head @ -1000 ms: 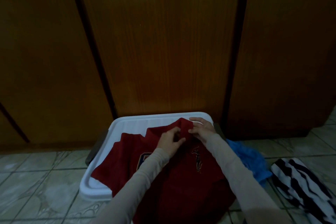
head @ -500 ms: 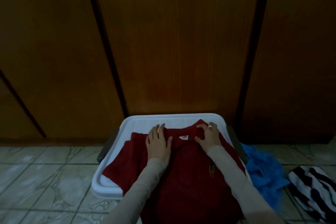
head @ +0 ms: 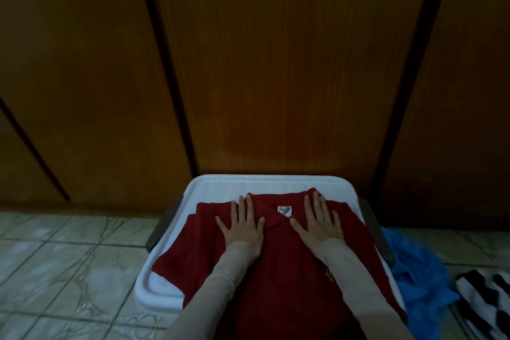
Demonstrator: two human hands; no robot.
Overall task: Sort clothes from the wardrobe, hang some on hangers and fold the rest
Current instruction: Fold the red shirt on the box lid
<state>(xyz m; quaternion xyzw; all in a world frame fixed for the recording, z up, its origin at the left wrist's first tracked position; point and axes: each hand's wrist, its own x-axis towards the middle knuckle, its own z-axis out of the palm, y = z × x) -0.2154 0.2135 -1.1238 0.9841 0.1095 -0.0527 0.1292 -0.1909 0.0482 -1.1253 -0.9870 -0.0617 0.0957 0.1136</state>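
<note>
My left hand (head: 244, 229) and right hand (head: 320, 225) lie flat on the red shirt (head: 278, 279), fingers (head: 317, 205) spread wide, one on each side of its collar (head: 281, 215). The shirt lies on the white lid (head: 209, 190). Right of the lid lie a blue cloth (head: 419, 273) and a striped cloth (head: 485, 298).

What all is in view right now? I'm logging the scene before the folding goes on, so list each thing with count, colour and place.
polo shirt: 1, dark red, spread face up over the white lid, collar toward the doors
neck label: 1, white, inside the collar
lid: 1, white plastic with grey side handles, on the floor against the doors
wardrobe doors: several panels, brown wood, shut, filling the background
blue garment: 1, blue, crumpled on the floor right of the lid
striped garment: 1, black and white, far right on the floor
floor: pale marbled tiles
left hand: 1, flat on the shirt left of the collar
right hand: 1, flat on the shirt right of the collar
</note>
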